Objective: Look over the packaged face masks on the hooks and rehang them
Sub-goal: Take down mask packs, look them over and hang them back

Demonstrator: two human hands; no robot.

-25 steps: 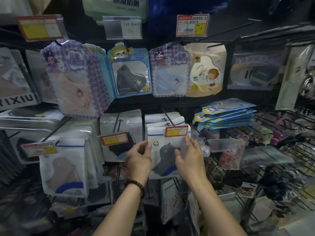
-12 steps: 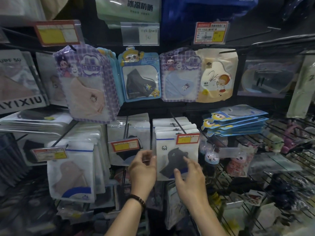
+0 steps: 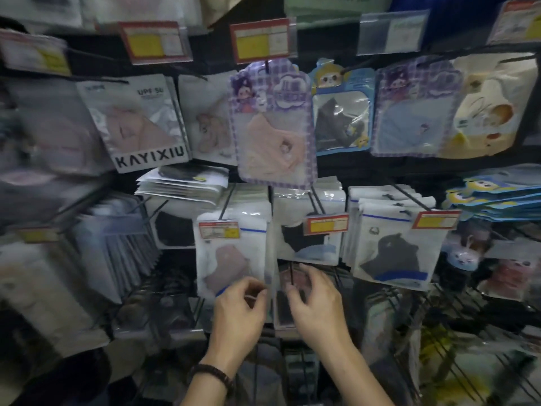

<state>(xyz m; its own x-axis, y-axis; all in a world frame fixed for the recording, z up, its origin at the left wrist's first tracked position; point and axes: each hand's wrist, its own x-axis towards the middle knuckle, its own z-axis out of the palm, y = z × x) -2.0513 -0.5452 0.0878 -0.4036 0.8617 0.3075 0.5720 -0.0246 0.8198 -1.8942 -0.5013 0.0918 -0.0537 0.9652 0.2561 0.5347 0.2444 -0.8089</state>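
Packaged face masks hang on black wire hooks across a dark rack. My left hand (image 3: 238,310), with a beaded bracelet at the wrist, pinches the lower right corner of a white pack holding a pinkish mask (image 3: 231,256). My right hand (image 3: 314,303) is beside it, fingers curled and apart, just under a pack with a black mask (image 3: 307,235); it holds nothing that I can make out. The white pack with a black mask (image 3: 395,250) hangs free on its hook to the right. The picture is blurred.
Above hang a purple checked pack with a pink mask (image 3: 275,127), a blue cartoon pack (image 3: 341,112) and a KAYIXIU pack (image 3: 140,124). Red and yellow price tags (image 3: 262,39) sit on the hook ends. A stack of blue packs (image 3: 497,197) lies at right.
The view has swung left. Both hands have left the white pack with the black mask and moved left; my left hand now pinches the pack with the pinkish mask.
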